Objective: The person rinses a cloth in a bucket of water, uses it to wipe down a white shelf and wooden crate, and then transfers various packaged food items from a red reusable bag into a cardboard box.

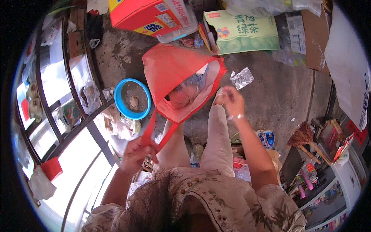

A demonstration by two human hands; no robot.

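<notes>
A red fabric tote bag stands on the floor before me, its mouth tilted towards me. My left hand grips the bag's strap handle. Inside show plastic-wrapped contents, partly reddish, too unclear to name. Blurred by motion, my right hand is over my foot to the right of the bag, fingers bent; whether it holds anything is unclear. A crumpled piece of silver foil lies on the floor beyond it. Left of the bag sits a blue plastic basin with a pale lump inside.
A red printed carton and a torn green carton stand beyond the bag. Several plastic bags lie near a dark-framed rack at left. Straw hand brooms and a cabinet are at right.
</notes>
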